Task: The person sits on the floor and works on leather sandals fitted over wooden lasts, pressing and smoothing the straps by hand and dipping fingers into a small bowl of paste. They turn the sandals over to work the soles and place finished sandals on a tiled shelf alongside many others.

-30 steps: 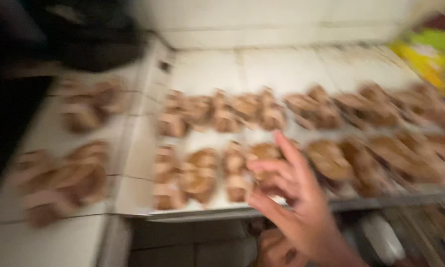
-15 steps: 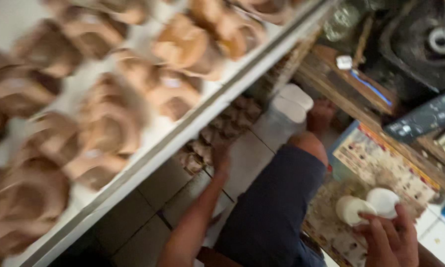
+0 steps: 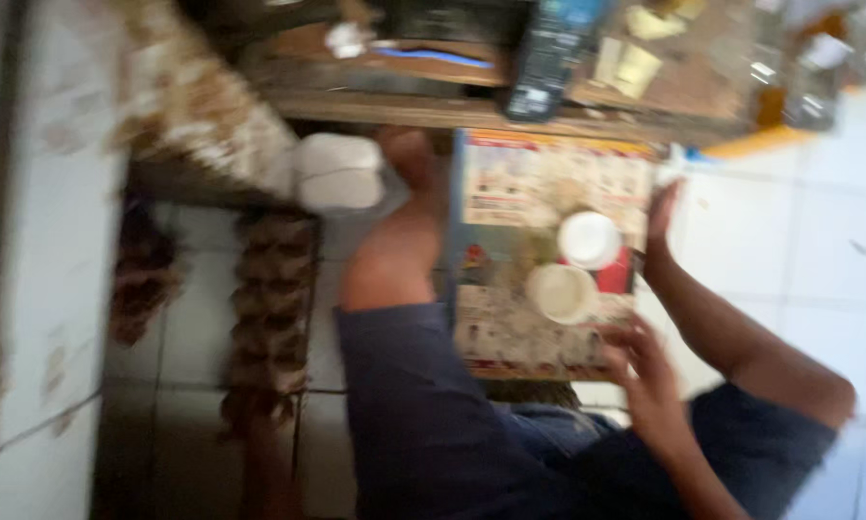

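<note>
Not much room was left around the printed sheet [image 3: 539, 250]; two white round pieces [image 3: 577, 265] were sat right in its middle, one just beside the other; the right edge was taken up by the right hand [image 3: 660, 217], and the near corner by the left hand [image 3: 645, 371]; the left side was blocked by a bare knee [image 3: 394, 260]; the far side was closed off by a cluttered wooden shelf [image 3: 471, 106]; open white tile floor [image 3: 789, 231] was seen only to the right.
</note>
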A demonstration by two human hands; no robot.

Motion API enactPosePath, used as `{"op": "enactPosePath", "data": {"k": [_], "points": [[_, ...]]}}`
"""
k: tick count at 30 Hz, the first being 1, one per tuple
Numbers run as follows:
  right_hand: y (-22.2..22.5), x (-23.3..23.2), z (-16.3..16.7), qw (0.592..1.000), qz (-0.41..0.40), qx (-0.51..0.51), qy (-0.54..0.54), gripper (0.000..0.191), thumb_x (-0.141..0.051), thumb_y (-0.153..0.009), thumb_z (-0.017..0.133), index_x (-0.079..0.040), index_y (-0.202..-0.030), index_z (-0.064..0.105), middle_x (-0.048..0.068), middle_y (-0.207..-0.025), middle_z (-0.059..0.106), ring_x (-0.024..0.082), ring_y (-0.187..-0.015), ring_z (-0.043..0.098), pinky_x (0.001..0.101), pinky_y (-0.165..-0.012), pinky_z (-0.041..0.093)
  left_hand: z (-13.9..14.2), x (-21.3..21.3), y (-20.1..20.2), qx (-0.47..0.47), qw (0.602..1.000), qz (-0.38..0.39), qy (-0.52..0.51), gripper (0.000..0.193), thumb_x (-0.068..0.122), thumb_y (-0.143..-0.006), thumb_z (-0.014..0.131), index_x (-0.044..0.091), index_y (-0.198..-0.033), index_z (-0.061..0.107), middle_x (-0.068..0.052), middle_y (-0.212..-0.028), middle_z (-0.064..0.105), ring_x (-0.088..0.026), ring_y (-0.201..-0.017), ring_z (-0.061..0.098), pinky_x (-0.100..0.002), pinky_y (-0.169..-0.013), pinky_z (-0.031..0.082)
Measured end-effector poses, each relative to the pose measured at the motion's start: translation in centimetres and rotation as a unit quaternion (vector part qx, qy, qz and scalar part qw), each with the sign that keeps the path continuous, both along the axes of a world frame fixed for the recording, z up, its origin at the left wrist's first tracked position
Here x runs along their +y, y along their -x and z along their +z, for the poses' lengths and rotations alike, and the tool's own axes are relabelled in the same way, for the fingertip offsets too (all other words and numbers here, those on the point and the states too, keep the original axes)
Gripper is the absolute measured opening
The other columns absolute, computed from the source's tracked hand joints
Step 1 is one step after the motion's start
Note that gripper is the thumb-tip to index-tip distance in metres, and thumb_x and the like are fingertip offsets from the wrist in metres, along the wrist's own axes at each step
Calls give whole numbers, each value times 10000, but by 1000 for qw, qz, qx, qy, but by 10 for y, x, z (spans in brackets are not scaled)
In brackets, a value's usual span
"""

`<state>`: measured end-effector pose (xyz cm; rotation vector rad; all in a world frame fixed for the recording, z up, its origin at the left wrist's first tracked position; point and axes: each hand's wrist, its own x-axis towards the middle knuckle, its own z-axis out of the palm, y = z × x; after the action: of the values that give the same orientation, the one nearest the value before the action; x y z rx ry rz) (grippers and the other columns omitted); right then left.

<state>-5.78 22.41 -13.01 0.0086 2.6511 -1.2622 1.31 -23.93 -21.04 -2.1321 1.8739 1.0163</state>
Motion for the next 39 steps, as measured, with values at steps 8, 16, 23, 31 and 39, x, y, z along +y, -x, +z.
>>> {"op": "enactPosePath", "data": {"k": [8, 16, 23, 31, 39], "points": [[61, -6, -20, 929, 202, 189, -245, 636, -486, -775, 796, -180, -1319, 673, 316, -1550, 314, 515, -1425, 311, 595, -1113, 305, 13, 11, -47, 297, 944, 126, -65, 658, 522, -1051, 598, -3, -1437, 505, -188, -1179, 624, -304, -1021, 629, -461, -888, 518], [70, 8, -24, 916, 234, 264, -193, 512, -469, -813, 783, -82, -1147, 756, 260, -1514, 471, 458, -1421, 415, 594, -1169, 335, 76, 44, 18, 700, 610, -75, -364, 811, 606, -1053, 585, 2, -1574, 440, -235, -1316, 624, -366, -1135, 653, -511, -974, 533], [41, 42, 39, 953, 163, 250, -41, 283, -312, -899, 762, -35, -952, 768, 162, -1387, 604, 374, -1368, 546, 519, -1158, 432, 175, 175, 54, 655, 601, -455, 47, 612, 481, -1047, 645, 51, -1464, 516, -138, -1351, 591, -305, -1230, 597, -595, -1085, 436], [-45, -21, 136, 857, -19, 205, 473, 484, -429, -1114, 426, -18, -1237, 650, 300, -1522, 482, 437, -1479, 439, 544, -1238, 351, 210, 245, 44, 621, 271, -681, 278, 335, 276, -1050, 731, 144, -1334, 613, 31, -1390, 520, -215, -1389, 490, -730, -1218, 265], [-51, -47, 154, 840, -74, 272, 464, 497, -436, -1119, 411, -22, -1327, 589, 410, -1527, 396, 525, -1527, 348, 658, -1287, 292, 229, 244, 23, 564, 237, -766, 198, 360, 243, -1092, 757, 212, -1414, 599, 127, -1491, 547, -99, -1489, 468, -665, -1247, 261]]}}
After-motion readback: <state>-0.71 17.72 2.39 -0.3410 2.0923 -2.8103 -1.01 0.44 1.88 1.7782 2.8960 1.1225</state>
